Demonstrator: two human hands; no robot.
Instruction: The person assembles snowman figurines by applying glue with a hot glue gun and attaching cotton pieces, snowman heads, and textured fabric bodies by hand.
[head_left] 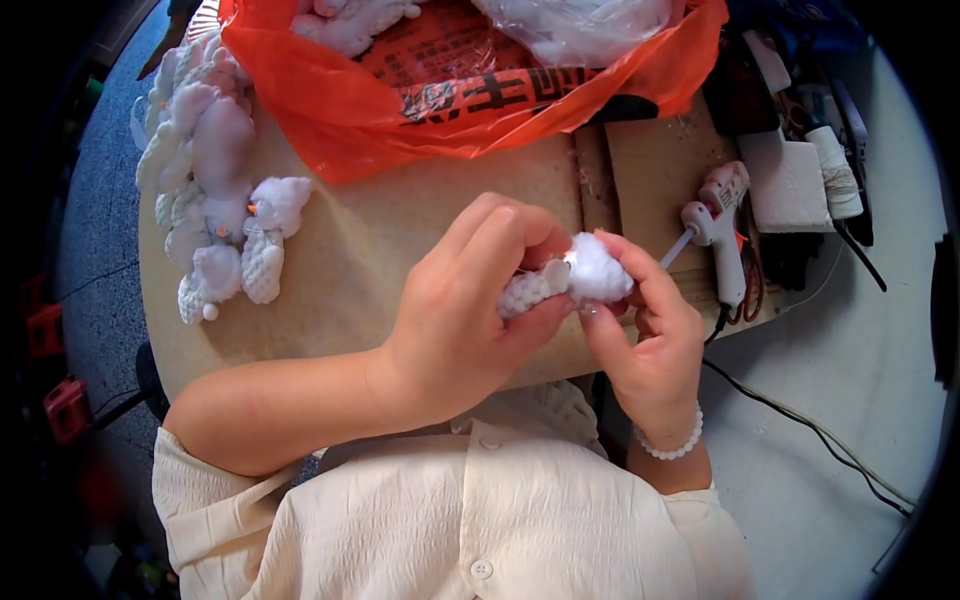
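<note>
Between my two hands, over the table's front edge, is a small white crocheted doll (527,294) with a fluffy white head (597,272). My left hand (480,285) is closed around the knitted body. With thumb and fingers, my right hand (645,310) pinches the fluffy end. Parts of the doll are hidden by my fingers. At the left of the table lies a pile of similar white crocheted dolls (262,265), some with small orange beaks or noses.
An orange-red plastic bag (470,125) with white pieces and clear plastic lies at the back. A glue gun (722,235) rests at the right, its cable running off the table. Beside it are a white foam block (790,185), a thread spool (834,172) and cardboard (660,170).
</note>
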